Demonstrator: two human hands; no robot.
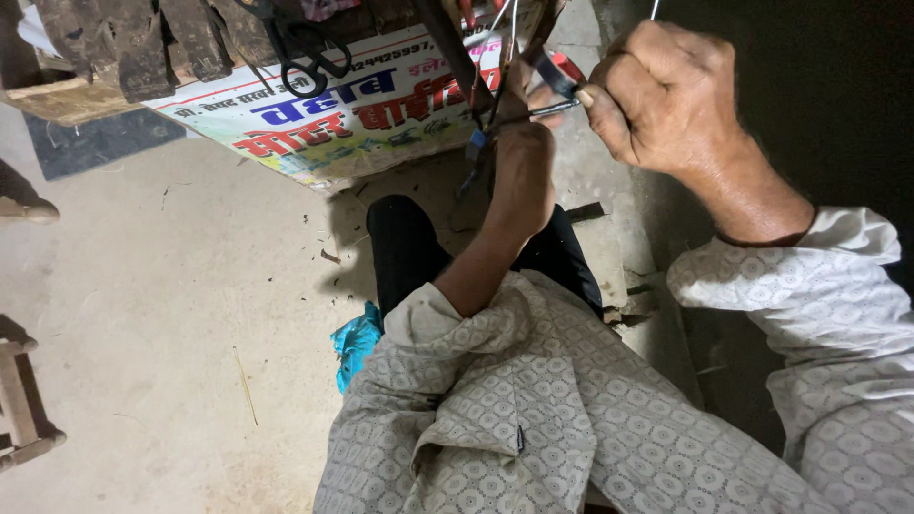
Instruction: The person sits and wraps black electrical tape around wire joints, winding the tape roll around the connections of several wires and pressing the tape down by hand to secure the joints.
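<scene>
While a wooden stool [21, 409] stands at far left on the concrete floor [171, 286] beside a printed signboard [343, 114], the left hand [522, 162] closes its fingers around a bundle of wires [490, 76]; the right hand [657, 95] is clenched on a thin metal tool [557, 108] touching them.

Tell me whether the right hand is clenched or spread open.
Clenched. The right hand is balled into a fist, knuckles up, fingers curled round a thin metal tool that pokes out toward the left hand.
</scene>
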